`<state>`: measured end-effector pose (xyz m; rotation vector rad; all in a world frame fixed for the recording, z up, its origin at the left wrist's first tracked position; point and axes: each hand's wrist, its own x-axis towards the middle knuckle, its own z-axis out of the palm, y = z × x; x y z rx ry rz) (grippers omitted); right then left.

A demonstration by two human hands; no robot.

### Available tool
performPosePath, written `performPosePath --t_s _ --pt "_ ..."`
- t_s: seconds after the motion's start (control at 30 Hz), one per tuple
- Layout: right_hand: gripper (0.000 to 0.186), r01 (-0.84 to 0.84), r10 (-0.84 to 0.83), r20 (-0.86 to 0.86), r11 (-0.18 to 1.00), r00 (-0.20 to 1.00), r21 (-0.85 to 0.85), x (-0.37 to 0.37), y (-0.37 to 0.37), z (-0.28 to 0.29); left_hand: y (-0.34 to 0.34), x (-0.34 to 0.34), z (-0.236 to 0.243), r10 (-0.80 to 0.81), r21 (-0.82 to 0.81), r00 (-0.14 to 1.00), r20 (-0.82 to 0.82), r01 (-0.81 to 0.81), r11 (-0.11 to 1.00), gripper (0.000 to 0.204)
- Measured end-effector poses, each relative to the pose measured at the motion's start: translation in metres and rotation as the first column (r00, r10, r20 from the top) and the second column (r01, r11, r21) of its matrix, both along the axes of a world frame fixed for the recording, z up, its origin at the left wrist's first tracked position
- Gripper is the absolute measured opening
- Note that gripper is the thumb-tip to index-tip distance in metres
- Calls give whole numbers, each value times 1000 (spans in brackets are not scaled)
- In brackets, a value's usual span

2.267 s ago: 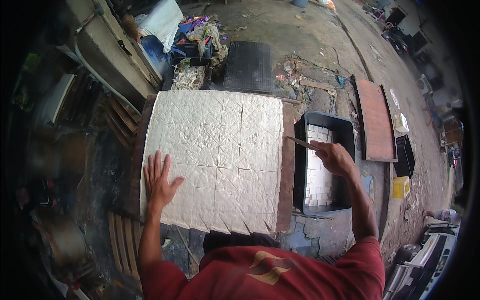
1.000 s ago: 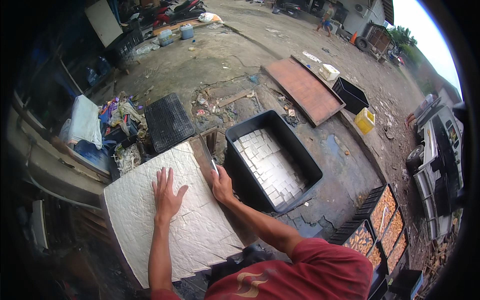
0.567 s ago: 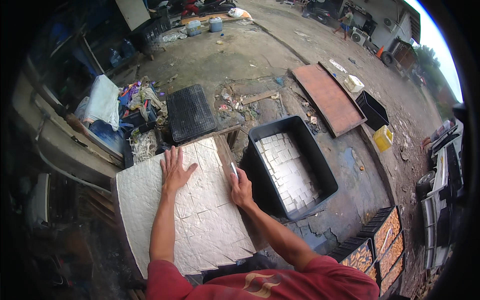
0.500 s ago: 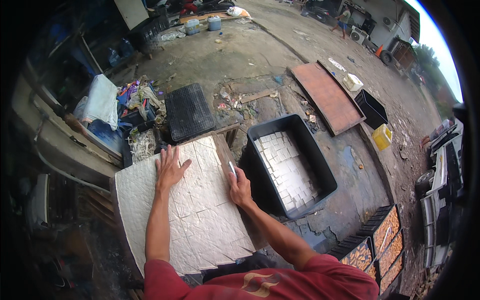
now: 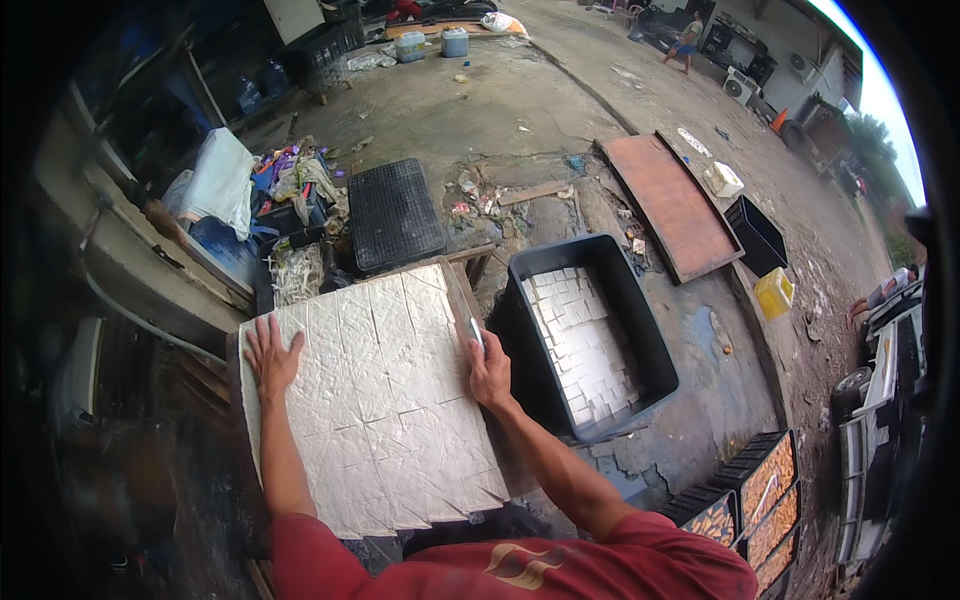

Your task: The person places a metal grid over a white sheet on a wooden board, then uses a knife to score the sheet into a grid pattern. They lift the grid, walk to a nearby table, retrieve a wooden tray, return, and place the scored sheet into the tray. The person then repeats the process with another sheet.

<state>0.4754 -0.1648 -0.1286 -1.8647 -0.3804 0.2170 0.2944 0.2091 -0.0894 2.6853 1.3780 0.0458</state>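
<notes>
A wide white slab of what looks like tofu [image 5: 385, 400] lies on a wooden board [image 5: 462, 310], with lines cut across it in a grid. My left hand [image 5: 272, 362] rests flat on the slab's far left part, fingers spread. At the slab's right edge, my right hand [image 5: 490, 372] is closed round a thin knife [image 5: 477, 335]; its handle is mostly hidden in my fist and the blade points away from me. Beside that hand, on the right, stands a deep black tub [image 5: 655, 345] with many white square blocks [image 5: 580, 340] inside.
Black crates of orange-brown pieces [image 5: 770, 505] stand at the lower right. Beyond the slab are a black crate [image 5: 397, 215] and a heap of rags and plastic [image 5: 300, 185]. A reddish board [image 5: 672, 205] and a yellow container [image 5: 773, 293] lie farther right. A person [image 5: 686, 45] walks far off.
My left hand has slid left across the slab, from its middle toward its left edge. My right hand still holds the knife by the right edge. The view has shifted slightly.
</notes>
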Motion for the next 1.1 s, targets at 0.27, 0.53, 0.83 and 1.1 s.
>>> performPosePath --t_s 0.27,0.53,0.83,1.1 --pt "40 11 -24 115 994 993 110 1 3 -5 -3 -54 -12 146 1 989 -13 -146 989 96" --pt "45 -2 -1 20 990 1000 144 12 7 -29 -110 -48 0 -58 -183 998 9 58 981 106" --pt "43 -9 -25 299 994 954 112 24 13 -45 -205 -29 3 -153 -100 981 116 165 981 105" --pt "62 -145 93 413 985 906 96 27 6 -36 -376 -18 4 -368 -188 891 266 422 887 109"
